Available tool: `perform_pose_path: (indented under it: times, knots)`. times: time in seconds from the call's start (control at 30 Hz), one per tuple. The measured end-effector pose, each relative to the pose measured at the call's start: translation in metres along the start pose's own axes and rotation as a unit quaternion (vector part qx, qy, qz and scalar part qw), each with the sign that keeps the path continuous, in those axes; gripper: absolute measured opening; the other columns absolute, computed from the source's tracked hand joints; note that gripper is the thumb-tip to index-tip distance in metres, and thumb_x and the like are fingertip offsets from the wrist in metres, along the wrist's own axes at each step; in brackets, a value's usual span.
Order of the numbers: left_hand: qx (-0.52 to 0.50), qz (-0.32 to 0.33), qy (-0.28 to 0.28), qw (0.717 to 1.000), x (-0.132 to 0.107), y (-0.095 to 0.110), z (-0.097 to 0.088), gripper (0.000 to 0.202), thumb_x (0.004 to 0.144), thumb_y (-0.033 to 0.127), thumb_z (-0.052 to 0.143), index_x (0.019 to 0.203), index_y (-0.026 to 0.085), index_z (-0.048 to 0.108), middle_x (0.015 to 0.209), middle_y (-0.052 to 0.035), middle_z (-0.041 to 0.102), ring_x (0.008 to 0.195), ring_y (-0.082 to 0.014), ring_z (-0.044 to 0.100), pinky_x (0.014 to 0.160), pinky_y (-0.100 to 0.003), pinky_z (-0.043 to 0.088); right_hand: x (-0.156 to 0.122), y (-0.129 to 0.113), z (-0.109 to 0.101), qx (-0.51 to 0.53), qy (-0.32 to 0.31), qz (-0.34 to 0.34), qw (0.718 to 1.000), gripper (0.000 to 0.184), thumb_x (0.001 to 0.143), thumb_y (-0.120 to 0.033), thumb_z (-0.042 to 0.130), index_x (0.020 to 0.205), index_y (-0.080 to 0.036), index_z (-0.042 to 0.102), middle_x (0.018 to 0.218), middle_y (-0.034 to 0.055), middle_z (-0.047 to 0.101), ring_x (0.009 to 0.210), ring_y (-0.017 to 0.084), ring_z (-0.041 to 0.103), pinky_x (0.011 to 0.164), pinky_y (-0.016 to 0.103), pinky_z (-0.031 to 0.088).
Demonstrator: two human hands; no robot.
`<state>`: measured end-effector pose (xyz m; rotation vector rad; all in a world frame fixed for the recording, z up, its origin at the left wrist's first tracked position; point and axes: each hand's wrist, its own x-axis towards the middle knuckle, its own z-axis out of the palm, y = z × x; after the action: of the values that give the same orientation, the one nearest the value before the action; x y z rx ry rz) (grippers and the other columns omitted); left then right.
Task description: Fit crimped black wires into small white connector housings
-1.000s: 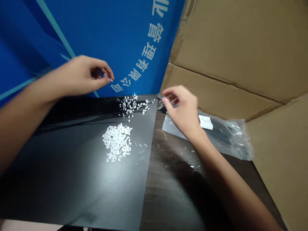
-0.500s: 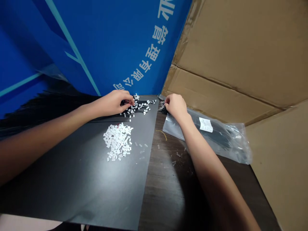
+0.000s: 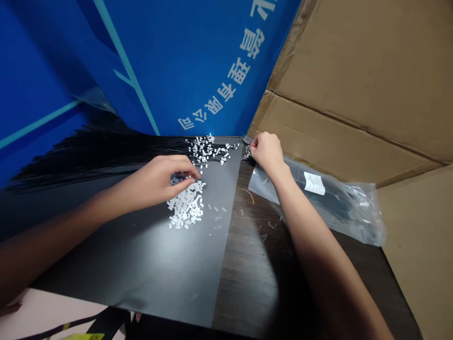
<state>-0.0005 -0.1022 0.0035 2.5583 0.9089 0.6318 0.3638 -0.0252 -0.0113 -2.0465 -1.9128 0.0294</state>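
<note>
My left hand [image 3: 170,178] is over the upper left part of a pile of small white plastic connector housings [image 3: 186,208]. Its fingers are curved, with the thumb and forefinger slightly apart and no object visible between them. My right hand [image 3: 268,150] is closed at the far corner, at the tips of dark wires with shiny metal ends [image 3: 247,153]. What its fingertips grip is hidden. A large bundle of black wires [image 3: 116,148] lies along the back, with white connectors [image 3: 208,150] on its right-hand ends.
A clear plastic bag [image 3: 329,203] with dark wires and a white label lies under my right forearm. Small clear slivers [image 3: 272,225] and a yellow strand [image 3: 249,194] lie on the dark wood table [image 3: 240,283]. A blue panel [image 3: 198,56] and cardboard [image 3: 371,61] stand behind.
My left hand has moved from the connector ends of the black wire bundle toward me, over the white pile. My right hand stays at the metal wire tips. The view has shifted slightly.
</note>
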Motion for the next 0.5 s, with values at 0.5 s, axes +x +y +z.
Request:
perform_pose_path:
  times: [0.5]
  knots:
    - [-0.017,0.093,-0.087,0.992,-0.008,0.006,0.035,0.021,0.121,0.027,0.079,0.116,0.031,0.099,0.113,-0.0078,0.087,0.106,-0.0301,0.075,0.106,-0.044,0.054,0.0,-0.013,-0.035,0.108,0.12,0.004,0.987,0.025,0.102,-0.002,0.073,0.106,-0.014,0.095,0.108,0.0182,0.092,0.108,0.032,0.087,0.113,0.051,0.069]
